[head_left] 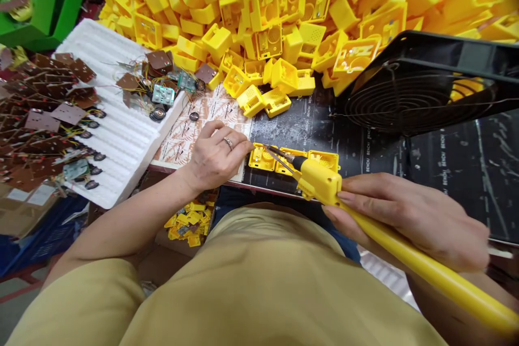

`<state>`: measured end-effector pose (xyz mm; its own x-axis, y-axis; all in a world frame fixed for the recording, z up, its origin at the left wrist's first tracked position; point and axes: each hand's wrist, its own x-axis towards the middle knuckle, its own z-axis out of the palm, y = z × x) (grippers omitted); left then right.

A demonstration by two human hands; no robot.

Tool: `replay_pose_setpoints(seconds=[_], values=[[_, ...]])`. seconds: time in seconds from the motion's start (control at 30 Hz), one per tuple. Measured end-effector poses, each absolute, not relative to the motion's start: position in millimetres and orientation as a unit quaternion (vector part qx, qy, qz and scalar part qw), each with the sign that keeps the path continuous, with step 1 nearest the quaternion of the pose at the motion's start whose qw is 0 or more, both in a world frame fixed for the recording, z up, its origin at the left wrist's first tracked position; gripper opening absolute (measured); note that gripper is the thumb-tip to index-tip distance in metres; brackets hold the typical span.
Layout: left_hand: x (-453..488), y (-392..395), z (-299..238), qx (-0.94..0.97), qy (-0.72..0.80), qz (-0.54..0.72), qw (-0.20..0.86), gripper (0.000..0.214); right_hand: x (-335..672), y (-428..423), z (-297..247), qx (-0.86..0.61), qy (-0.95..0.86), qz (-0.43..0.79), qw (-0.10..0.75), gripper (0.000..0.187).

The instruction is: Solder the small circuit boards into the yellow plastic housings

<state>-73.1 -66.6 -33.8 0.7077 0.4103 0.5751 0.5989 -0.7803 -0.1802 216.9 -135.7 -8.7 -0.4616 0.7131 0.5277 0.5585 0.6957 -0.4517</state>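
Behind, yellow casings (pixel 284 5) heaped; black fan (pixel 409 97) right; foam tray (pixel 121 135) left.

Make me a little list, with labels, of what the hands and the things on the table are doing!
left hand: fingertips on the end of a row of open yellow shells
right hand: grips a yellow soldering iron, tip over the row
pile: yellow plastic housings heaped behind
fan: black fan at right on the black bench mat
foam tray: white, holds small circuit boards with wires
bins: green bins at far left
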Motion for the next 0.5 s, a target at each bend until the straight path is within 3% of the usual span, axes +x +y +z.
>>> replay_pose_setpoints(seconds=[0.13,0.23,0.43,0.5], values=[[-75,-73,-29,-0.894,-0.381,-0.231,-0.043,0.01,221,-139,-5,-0.404,-0.838,0.122,0.345,0.019],[-74,-77,-24,-0.86,-0.447,-0.175,-0.171,0.008,225,-142,-5,-0.39,-0.847,0.129,0.337,0.019],[-70,-78,-16,-0.824,-0.497,-0.137,-0.237,0.009,226,-138,-1,-0.341,-0.87,0.13,0.332,0.002],[-69,-77,-15,-0.823,-0.499,-0.128,-0.237,0.01,225,-136,1,-0.322,-0.876,0.122,0.338,0.008]])
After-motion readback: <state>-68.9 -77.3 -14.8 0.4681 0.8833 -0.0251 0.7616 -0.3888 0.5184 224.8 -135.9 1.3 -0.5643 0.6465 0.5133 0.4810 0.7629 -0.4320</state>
